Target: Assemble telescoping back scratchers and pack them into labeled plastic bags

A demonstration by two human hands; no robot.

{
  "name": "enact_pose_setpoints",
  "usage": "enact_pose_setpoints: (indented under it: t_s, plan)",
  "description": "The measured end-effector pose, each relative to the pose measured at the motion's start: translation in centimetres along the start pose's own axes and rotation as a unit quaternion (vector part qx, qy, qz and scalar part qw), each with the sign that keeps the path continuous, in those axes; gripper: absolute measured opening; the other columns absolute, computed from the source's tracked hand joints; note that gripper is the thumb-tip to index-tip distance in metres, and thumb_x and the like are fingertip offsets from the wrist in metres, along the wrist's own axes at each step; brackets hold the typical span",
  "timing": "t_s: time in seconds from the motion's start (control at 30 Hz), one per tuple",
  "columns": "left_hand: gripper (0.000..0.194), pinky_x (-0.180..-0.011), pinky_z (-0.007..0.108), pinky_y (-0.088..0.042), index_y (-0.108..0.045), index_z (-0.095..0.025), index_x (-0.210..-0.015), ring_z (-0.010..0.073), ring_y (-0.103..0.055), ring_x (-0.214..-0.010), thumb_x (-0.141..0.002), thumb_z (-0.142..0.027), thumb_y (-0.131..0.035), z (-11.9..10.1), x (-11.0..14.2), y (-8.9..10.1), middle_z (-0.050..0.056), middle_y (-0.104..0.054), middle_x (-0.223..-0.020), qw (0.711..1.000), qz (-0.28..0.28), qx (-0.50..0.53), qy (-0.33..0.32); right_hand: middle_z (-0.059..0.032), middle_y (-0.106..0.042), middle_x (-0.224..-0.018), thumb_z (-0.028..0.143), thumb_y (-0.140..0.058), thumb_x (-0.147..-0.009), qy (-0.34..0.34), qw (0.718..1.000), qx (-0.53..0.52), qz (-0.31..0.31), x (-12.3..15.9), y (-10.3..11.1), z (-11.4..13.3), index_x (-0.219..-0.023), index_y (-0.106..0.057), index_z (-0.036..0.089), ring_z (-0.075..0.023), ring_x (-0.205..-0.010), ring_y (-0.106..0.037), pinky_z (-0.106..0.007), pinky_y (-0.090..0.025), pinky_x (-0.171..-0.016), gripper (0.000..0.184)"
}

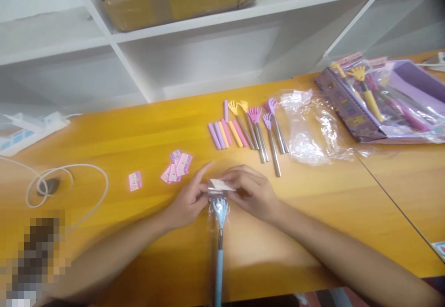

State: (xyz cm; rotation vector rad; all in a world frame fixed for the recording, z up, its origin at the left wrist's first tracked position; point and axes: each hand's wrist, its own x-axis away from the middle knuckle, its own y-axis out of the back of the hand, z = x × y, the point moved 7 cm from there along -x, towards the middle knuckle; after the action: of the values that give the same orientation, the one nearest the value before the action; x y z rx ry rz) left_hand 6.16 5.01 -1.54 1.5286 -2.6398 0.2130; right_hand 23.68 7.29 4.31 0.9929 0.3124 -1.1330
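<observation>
A light blue back scratcher (219, 265) with a hand-shaped head lies lengthwise before me inside a clear plastic bag (211, 212). My left hand (187, 201) pinches the left side of the bag's top edge, its index finger pointing up and away. At the same top edge my right hand (253, 190) is closed, fingertips on a small white folded card (221, 185). Whether the card is fixed to the bag, I cannot tell. Left of my hands lie several small pink printed cards (176, 168), overlapping, and one pink card (135, 181) apart from them.
Beyond my hands are several coloured handle sleeves (222, 134) and metal scratcher rods with yellow, pink and purple heads (255, 114). Clear bags (309, 131) lie beside a purple display box (351, 112) of bagged scratchers. A cable (106, 182) and power strip (34, 133) are left; white shelving (222, 61) stands behind.
</observation>
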Motion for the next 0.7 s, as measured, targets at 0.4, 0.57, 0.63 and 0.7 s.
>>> enact_pose_setpoints:
  t_s: [0.4, 0.57, 0.63, 0.7]
  plan:
    - [0.060, -0.100, 0.041, -0.060, -0.035, -0.032, -0.160, 0.0246, -0.078, -0.112, -0.107, -0.025, -0.063, 0.6, -0.2, -0.3, 0.013, -0.075, -0.129, 0.999, -0.017, 0.049, -0.003, -0.0065, -0.078, -0.098, 0.014, -0.072, -0.097, -0.143, 0.981, -0.119, -0.048, 0.2, 0.2, -1.7, -0.094, -0.066, 0.022, -0.0204, -0.096, -0.077, -0.040, -0.066, -0.083, 0.011]
    - [0.027, -0.093, 0.037, -0.064, -0.057, -0.029, -0.136, 0.0159, -0.077, -0.101, -0.110, -0.023, -0.053, -1.0, 0.0, -0.5, 0.012, -0.060, -0.146, 0.993, 0.003, -0.019, -0.116, -0.0079, -0.078, -0.103, 0.023, -0.068, -0.103, -0.234, 0.942, -0.227, -0.080, 0.7, -0.1, -3.1, -0.094, -0.064, 0.022, -0.0228, -0.108, -0.080, -0.042, -0.070, -0.094, 0.010]
    - [0.026, -0.096, 0.037, -0.064, -0.069, -0.026, -0.127, 0.0166, -0.076, -0.104, -0.111, -0.025, -0.048, -1.4, -0.2, -0.7, 0.012, -0.059, -0.146, 0.991, 0.034, -0.076, -0.103, -0.0085, -0.079, -0.105, 0.024, -0.069, -0.103, -0.240, 0.936, -0.244, -0.084, 0.8, -0.2, -3.4, -0.095, -0.063, 0.022, -0.0237, -0.111, -0.080, -0.043, -0.069, -0.097, 0.011]
    - [0.028, -0.097, 0.037, -0.064, -0.075, -0.025, -0.123, 0.0193, -0.075, -0.108, -0.112, -0.028, -0.049, -1.6, -0.3, -0.8, 0.013, -0.061, -0.143, 0.990, 0.046, -0.107, -0.079, -0.0084, -0.080, -0.106, 0.025, -0.069, -0.104, -0.241, 0.934, -0.250, -0.088, 0.9, -0.3, -3.6, -0.095, -0.063, 0.022, -0.0237, -0.111, -0.080, -0.042, -0.069, -0.097, 0.011]
